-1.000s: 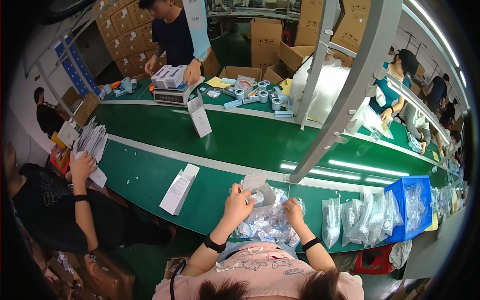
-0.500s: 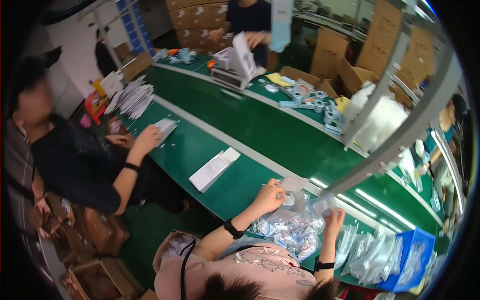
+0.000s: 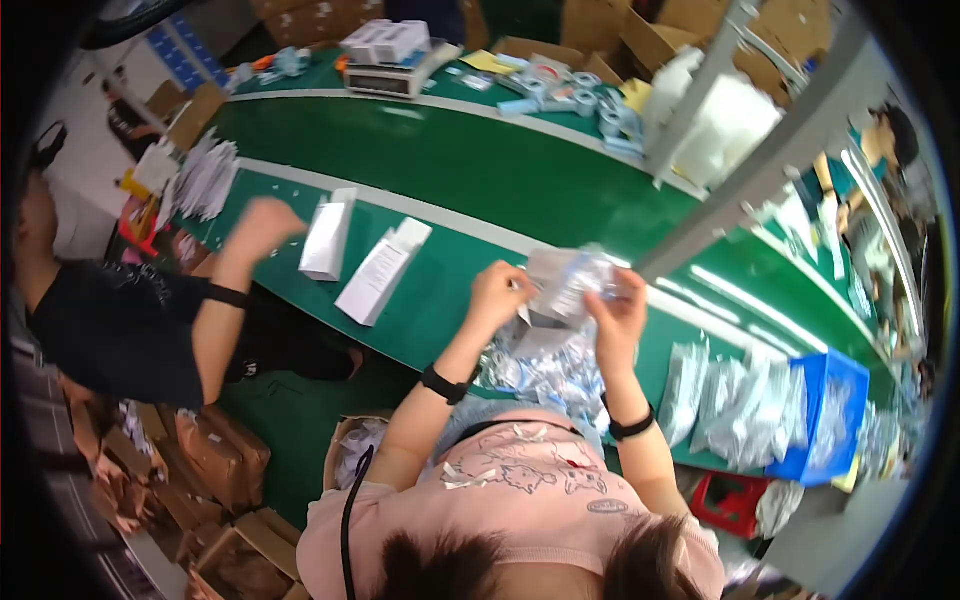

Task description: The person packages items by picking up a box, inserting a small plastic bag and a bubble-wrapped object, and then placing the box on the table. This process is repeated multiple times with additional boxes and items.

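Over the near edge of the green table, my left hand (image 3: 497, 297) pinches the edge of a small white open box (image 3: 545, 338). My right hand (image 3: 620, 312) has its fingers closed on a clear plastic bag (image 3: 580, 285) with pale contents, held above the box's opening. What exactly is in the bag is too blurred to tell. Below both hands lies a heap of small clear bags (image 3: 565, 375) with white and bluish contents. To the left stand two white cartons, one (image 3: 325, 243) nearer a co-worker and another (image 3: 378, 280) nearer me, both with raised flaps.
A co-worker's hand (image 3: 262, 230) is at the left of the table. Flat clear bags (image 3: 750, 415) lie right, beside a blue bin (image 3: 825, 415). A grey metal post (image 3: 730, 190) slants over the green conveyor belt (image 3: 430, 150). White papers (image 3: 207, 178) are piled far left.
My right hand has brought the bag leftward, over the white box. The co-worker has let go of a white carton, which now stands beside the other. The view has shifted.
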`<act>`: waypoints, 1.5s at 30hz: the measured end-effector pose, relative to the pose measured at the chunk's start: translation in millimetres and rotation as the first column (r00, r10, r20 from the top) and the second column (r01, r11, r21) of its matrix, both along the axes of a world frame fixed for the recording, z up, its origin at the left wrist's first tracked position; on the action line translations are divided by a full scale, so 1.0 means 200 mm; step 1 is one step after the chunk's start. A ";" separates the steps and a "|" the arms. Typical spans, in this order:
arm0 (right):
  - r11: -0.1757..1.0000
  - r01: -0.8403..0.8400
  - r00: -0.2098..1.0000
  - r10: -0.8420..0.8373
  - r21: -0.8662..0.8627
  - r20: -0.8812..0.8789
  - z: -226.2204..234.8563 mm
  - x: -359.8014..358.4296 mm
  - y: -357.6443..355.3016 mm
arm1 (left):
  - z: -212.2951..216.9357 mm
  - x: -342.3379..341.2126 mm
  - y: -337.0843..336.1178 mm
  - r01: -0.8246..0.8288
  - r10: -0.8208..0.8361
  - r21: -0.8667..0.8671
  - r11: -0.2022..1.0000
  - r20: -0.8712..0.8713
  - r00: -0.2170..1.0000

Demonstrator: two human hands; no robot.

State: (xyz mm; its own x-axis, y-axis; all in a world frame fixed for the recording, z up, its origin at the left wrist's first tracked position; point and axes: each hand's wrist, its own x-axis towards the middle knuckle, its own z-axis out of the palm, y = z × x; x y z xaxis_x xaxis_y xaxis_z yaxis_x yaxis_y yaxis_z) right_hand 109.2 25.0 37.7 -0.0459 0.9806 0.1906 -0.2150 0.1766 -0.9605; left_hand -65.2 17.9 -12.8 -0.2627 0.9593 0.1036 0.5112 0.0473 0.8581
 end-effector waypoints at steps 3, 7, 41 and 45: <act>0.940 -0.157 0.891 0.003 0.302 0.453 -0.06 -0.02 0.01 | -0.05 0.00 0.03 0.027 -0.027 0.000 1.000 0.088 0.996; 0.725 -0.355 0.711 -0.200 0.590 0.674 -0.15 -0.01 0.09 | -0.06 0.00 0.07 0.024 -0.029 0.030 0.999 0.183 0.983; 0.989 -0.110 0.994 0.110 -0.103 0.001 -0.44 -0.25 0.76 | -0.22 -0.28 -0.10 -0.304 0.210 0.010 0.953 0.701 0.682; 0.910 0.368 0.927 -0.375 0.193 0.000 -0.45 -0.45 1.12 | -0.30 -0.36 -0.19 -0.329 0.346 -0.147 0.933 0.621 0.703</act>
State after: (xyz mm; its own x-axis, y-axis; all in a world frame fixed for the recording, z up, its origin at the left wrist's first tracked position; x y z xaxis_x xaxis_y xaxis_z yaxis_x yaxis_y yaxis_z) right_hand 19.9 249.1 -53.2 0.3043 0.8752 0.3760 -0.0645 0.4128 -0.9085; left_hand -137.6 -19.9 -72.1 -0.5655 0.7936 -0.2245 -0.1973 0.1342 0.9711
